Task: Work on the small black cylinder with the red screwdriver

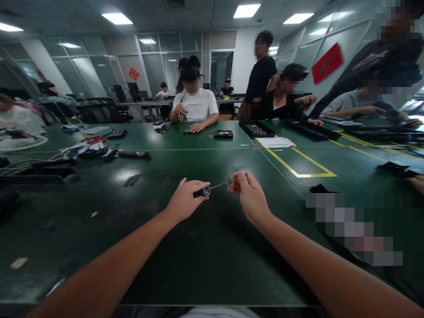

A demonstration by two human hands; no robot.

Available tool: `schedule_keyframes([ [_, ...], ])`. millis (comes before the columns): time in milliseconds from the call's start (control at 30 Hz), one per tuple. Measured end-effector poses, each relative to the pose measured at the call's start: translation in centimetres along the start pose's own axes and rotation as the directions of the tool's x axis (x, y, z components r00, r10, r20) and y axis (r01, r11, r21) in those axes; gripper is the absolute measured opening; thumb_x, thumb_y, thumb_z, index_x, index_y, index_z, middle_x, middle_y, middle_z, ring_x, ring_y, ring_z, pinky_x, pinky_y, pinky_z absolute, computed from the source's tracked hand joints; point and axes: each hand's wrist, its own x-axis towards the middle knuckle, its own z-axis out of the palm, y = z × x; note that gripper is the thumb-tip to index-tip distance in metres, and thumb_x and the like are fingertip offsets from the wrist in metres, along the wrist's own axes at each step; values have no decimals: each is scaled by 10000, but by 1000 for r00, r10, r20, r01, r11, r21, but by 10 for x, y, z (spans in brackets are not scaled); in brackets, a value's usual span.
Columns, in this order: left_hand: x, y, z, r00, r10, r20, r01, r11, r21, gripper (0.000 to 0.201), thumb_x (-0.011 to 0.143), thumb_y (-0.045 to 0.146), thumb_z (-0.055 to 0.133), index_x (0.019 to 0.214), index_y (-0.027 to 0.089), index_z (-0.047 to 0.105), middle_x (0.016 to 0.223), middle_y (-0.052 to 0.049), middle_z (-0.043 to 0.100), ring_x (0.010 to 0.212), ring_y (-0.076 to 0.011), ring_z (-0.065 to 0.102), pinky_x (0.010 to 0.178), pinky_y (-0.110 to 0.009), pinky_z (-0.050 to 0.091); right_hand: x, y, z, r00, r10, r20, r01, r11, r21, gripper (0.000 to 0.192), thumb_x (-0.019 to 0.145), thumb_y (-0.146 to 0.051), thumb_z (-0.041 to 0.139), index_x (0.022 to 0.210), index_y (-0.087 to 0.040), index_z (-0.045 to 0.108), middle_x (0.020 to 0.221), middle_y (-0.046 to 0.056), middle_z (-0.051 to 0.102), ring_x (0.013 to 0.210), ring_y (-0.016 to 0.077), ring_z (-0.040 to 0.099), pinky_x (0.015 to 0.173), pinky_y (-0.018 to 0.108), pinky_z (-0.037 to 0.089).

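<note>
Above the green tabletop, my left hand [182,201] grips a small black cylinder [206,191] between thumb and fingers. Its round end, ringed in silver, faces me. From the right, my right hand [251,194] pinches a thin metal rod [219,184] whose near part is hidden in the fingers. The rod slants down to the left and its tip ends at the cylinder's edge. I cannot tell whether it touches or enters the cylinder.
On the green table [159,265] at left lie red-handled scissors [97,140], cables and a pen-like tool [134,154]. A black tray [256,129] and white paper [275,142] stand beyond yellow tape [314,175]. A person in white [195,106] sits opposite; others are at right.
</note>
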Motion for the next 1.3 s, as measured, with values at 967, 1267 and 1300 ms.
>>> schedule_keyframes([
  [967, 0, -2, 4, 992, 71, 103, -77, 995, 57, 412, 857, 170, 716, 1247, 300, 678, 1256, -33, 693, 1214, -235, 602, 1218, -638, 125, -10, -19, -5, 923, -232, 306, 343, 855, -388, 267, 1009, -441, 453, 969, -225, 605, 759, 0, 629, 695, 164, 606, 674, 311, 469],
  [1267, 2, -5, 2, 999, -14, 42, 14, 1000, 9, 408, 880, 252, 700, 1284, 288, 652, 1306, -42, 676, 1233, -254, 593, 1210, -625, 183, -14, -22, -5, 934, -292, 206, 357, 779, -515, 257, 1027, -415, 405, 958, -227, 566, 752, 2, 630, 684, 173, 600, 660, 316, 439],
  [1300, 2, -5, 2, 999, -12, 37, 12, 1000, 0, 408, 880, 258, 702, 1284, 284, 651, 1306, -42, 676, 1228, -255, 595, 1208, -619, 196, -14, -22, -5, 934, -295, 200, 356, 783, -509, 257, 1028, -417, 406, 964, -227, 567, 758, 3, 632, 693, 174, 603, 669, 318, 443],
])
